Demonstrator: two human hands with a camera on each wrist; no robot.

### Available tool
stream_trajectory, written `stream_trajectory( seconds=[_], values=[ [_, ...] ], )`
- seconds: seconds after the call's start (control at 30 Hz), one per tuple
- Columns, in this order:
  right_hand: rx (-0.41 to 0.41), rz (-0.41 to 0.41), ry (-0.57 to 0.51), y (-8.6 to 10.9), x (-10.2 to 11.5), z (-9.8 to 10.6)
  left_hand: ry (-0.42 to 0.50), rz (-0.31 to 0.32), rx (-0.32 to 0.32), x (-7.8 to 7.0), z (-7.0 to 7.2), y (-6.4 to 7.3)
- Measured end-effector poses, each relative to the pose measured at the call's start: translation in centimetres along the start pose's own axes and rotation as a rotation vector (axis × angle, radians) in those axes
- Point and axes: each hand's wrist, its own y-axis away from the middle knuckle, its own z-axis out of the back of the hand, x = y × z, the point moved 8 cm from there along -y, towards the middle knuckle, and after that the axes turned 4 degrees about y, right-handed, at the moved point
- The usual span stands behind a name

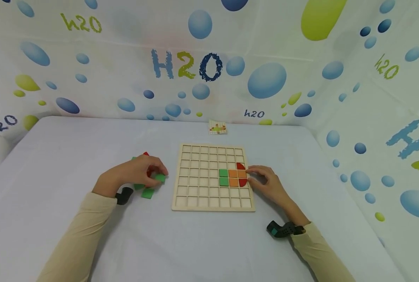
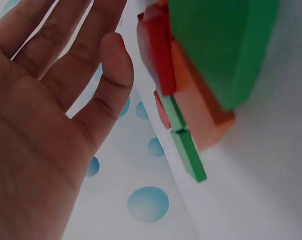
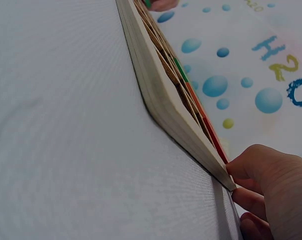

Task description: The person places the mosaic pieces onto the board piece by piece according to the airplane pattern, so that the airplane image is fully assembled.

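At the left, the left hand [image 1: 139,171] pinches a green square tile [image 1: 160,178] between thumb and index finger. Under and around it lie loose tiles, among them a green tile [image 1: 147,193] and an orange tile [image 2: 200,105]. That hand's palm and lower fingers show in the left wrist view; its grip is out of frame there. The right hand [image 1: 270,185] holds the right edge of a wooden grid board [image 1: 191,212] with thumb and fingertips. On the board sit two green squares [image 1: 223,181], several orange squares [image 1: 233,182] and two red rounded pieces [image 1: 242,182].
Behind the board lies a small picture card [image 1: 218,127] with a coloured pattern. A white cloth covers the table [image 1: 209,243]. A patterned curtain [image 1: 124,58] with blue and green spots rises behind and to the right of it.
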Motion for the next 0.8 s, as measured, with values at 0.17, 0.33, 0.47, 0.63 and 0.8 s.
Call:
stream_trajectory(
  seconds=[0.17, 0.33, 0.47, 0.63, 0.8],
  values=[
    [0.002, -0.006, -0.011, 0.0, -0.1, -0.1, -0.004, -0.030, -0.002, -0.5, -0.3, -0.7],
    [-0.004, -0.024, -0.006, 0.1, -0.1, 0.0, -0.031, -0.046, 0.006, -0.7, -0.8, -1.4],
    [-0.005, -0.027, -0.004, 0.1, 0.0, 0.0, -0.029, -0.040, 0.023, -0.7, -1.2, -1.8],
    [-0.004, -0.024, 0.005, 0.1, -0.1, -0.1, 0.004, -0.076, 0.038, -1.5, -1.4, -2.3],
    [-0.007, -0.019, 0.008, 0.0, 0.1, 0.0, 0.006, -0.118, 0.034, -2.3, -1.6, -2.9]
  ],
)
